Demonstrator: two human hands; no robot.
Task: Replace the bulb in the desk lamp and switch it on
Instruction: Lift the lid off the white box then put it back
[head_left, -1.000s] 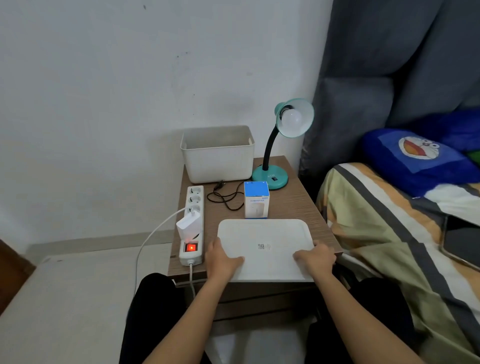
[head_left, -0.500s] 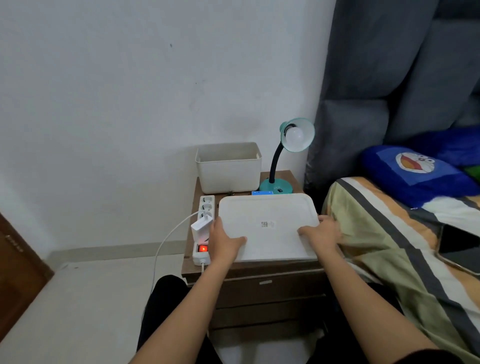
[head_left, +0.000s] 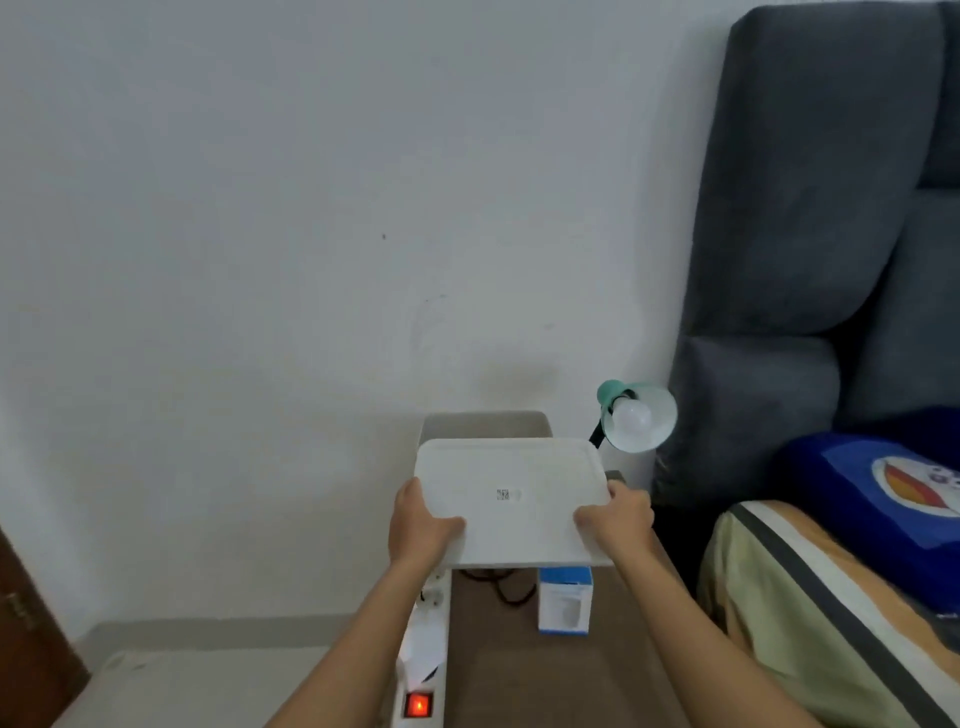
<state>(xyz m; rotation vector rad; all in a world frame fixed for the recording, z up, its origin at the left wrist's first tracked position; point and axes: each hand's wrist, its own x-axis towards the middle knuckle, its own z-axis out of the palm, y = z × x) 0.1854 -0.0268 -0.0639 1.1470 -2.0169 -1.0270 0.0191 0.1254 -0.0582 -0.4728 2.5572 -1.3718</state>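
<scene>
I see the grey upholstered headboard (head_left: 810, 208) filling the right side, with the striped bedding (head_left: 810, 597) below it and a blue cushion (head_left: 878, 488) on top. Left of the bed stands the brown nightstand (head_left: 623, 649), running from near to far against the white wall.

I have a flat white lid (head_left: 511, 501) raised above the far half of the nightstand. My left hand (head_left: 421, 525) is closed on its near-left corner, thumb on top, and my right hand (head_left: 618, 517) is closed on its near-right corner the same way. Just behind the lid, the rim of the white storage bin (head_left: 485, 423) shows, so I judge the step in hand is moving this lid clear, perhaps onto the bin, before I touch the lamp.

The teal desk lamp (head_left: 636, 415) sits at the far right of the nightstand, shade facing me, with the old bulb (head_left: 631, 415) fitted and unlit. The lid's far-right corner is near that shade, so I should keep the lid level and drift it left, away from the lamp.

The blue-and-white bulb box (head_left: 565, 597) stands upright just below the lid's near edge; I should keep the lid above it. The white power strip (head_left: 423, 660) lies along the left edge, its red switch (head_left: 418, 705) glowing.
</scene>
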